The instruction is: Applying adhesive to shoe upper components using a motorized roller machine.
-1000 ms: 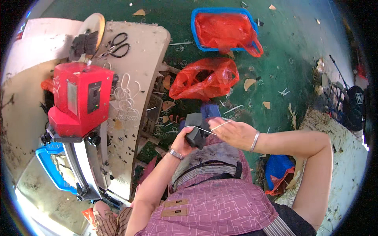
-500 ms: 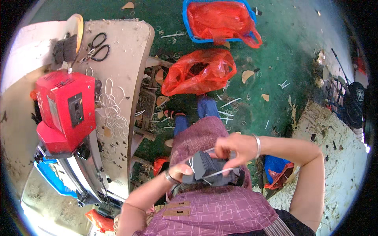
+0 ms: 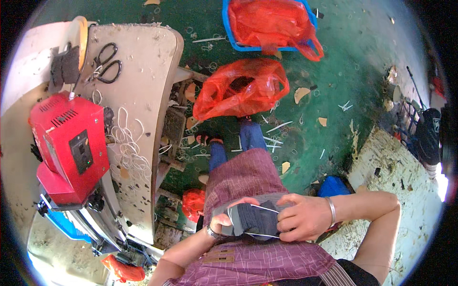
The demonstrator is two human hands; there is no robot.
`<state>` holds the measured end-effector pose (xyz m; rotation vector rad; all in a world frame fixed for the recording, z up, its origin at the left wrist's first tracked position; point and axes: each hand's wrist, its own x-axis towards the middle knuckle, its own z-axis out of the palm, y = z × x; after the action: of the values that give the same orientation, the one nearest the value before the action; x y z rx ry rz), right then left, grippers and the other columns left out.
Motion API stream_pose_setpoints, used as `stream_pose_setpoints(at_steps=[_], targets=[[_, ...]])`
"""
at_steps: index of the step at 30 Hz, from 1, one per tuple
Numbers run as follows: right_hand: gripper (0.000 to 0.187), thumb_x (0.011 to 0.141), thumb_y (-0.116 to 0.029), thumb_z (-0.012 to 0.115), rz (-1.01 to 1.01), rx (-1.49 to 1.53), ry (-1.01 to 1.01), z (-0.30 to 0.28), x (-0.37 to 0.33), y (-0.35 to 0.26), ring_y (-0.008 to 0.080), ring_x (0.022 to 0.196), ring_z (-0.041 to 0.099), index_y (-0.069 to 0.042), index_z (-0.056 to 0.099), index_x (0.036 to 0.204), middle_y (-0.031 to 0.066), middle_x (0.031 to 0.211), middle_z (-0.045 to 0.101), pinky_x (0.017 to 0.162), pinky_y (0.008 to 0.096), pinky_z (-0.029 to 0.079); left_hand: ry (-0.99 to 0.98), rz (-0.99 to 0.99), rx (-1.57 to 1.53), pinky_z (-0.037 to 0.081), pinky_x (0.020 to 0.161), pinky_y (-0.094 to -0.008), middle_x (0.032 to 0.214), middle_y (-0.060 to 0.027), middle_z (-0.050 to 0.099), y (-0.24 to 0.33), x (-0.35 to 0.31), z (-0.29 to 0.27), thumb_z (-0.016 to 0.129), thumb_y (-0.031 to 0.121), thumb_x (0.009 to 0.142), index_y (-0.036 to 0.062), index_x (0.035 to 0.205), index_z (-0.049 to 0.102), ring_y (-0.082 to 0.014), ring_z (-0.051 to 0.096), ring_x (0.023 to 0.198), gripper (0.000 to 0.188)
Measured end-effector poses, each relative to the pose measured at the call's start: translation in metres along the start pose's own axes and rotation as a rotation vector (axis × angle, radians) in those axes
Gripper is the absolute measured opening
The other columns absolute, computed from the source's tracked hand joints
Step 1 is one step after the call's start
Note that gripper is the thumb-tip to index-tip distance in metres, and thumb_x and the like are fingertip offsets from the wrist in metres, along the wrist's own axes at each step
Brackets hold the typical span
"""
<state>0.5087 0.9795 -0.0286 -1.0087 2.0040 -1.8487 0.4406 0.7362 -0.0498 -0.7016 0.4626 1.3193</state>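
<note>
A stack of thin dark grey pieces [image 3: 257, 220] lies sideways over my lap, in front of the purple apron [image 3: 243, 176]. My left hand [image 3: 221, 222] grips the stack's left end, with the thumb along its near side and a finger over the top. Over at the right end, my right hand [image 3: 301, 217] has its fingers curled against the stack. A white elastic band [image 3: 264, 208] runs lengthwise along the stack's upper and lower edges, reaching the right hand's fingers. What material the pieces are I cannot tell.
On the table at left are a red machine [image 3: 71, 143], black-handled scissors [image 3: 108, 64], loose white bands [image 3: 126, 148] and a dark grey stack [image 3: 65, 66]. Ahead on the littered green floor stand a red plastic bag [image 3: 241, 90] and a blue basket [image 3: 225, 21] lined with red plastic.
My right hand has come down from above the stack to its right end. The band, looped loosely before, now stretches along the stack. The stack appears more level.
</note>
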Motion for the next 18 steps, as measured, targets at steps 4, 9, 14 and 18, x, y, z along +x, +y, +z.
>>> stream_pose_setpoints(at_steps=[4, 9, 14, 18], targets=[[0.021, 0.058, -0.023, 0.059, -0.012, -0.207, -0.103, 0.016, -0.012, 0.011, 0.0181, 0.086, 0.046, -0.013, 0.050, 0.075, 0.0005, 0.077, 0.045, 0.091, 0.0464, 0.025, 0.053, 0.017, 0.039, 0.039, 0.087, -0.0341, 0.108, -0.0165, 0.047, -0.004, 0.010, -0.019, 0.063, 0.030, 0.043, -0.0027, 0.115, 0.031, -0.0258, 0.050, 0.098, 0.085], [0.037, 0.064, -0.028, 0.058, 0.353, 0.030, -0.011, 0.026, -0.020, 0.017, 0.0221, 0.100, 0.042, -0.012, 0.050, 0.096, 0.0050, 0.087, 0.048, 0.092, 0.0521, 0.017, 0.216, 0.175, -0.116, 0.039, 0.085, -0.0357, 0.103, -0.0145, 0.051, -0.006, 0.028, -0.032, 0.060, 0.031, 0.049, -0.0012, 0.109, 0.042, -0.0264, 0.051, 0.095, 0.070], [0.050, 0.064, -0.029, 0.059, 0.469, -0.020, -0.171, 0.016, -0.018, 0.015, 0.0263, 0.108, 0.036, -0.020, 0.046, 0.111, 0.0057, 0.102, 0.048, 0.090, 0.0592, 0.012, 0.239, 0.258, -0.126, 0.040, 0.084, -0.0376, 0.099, -0.0133, 0.054, 0.004, 0.039, -0.027, 0.057, 0.029, 0.056, 0.0002, 0.104, 0.047, -0.0271, 0.051, 0.093, 0.057], [0.045, 0.061, -0.021, 0.060, 0.556, -0.363, -0.061, 0.041, -0.034, 0.040, 0.0294, 0.114, 0.031, -0.021, 0.049, 0.104, 0.0025, 0.109, 0.046, 0.090, 0.0629, 0.011, 0.233, 0.289, -0.286, 0.039, 0.085, -0.0400, 0.105, -0.0110, 0.051, 0.011, 0.047, -0.021, 0.057, 0.032, 0.057, 0.0071, 0.102, 0.050, -0.0259, 0.048, 0.097, 0.052]])
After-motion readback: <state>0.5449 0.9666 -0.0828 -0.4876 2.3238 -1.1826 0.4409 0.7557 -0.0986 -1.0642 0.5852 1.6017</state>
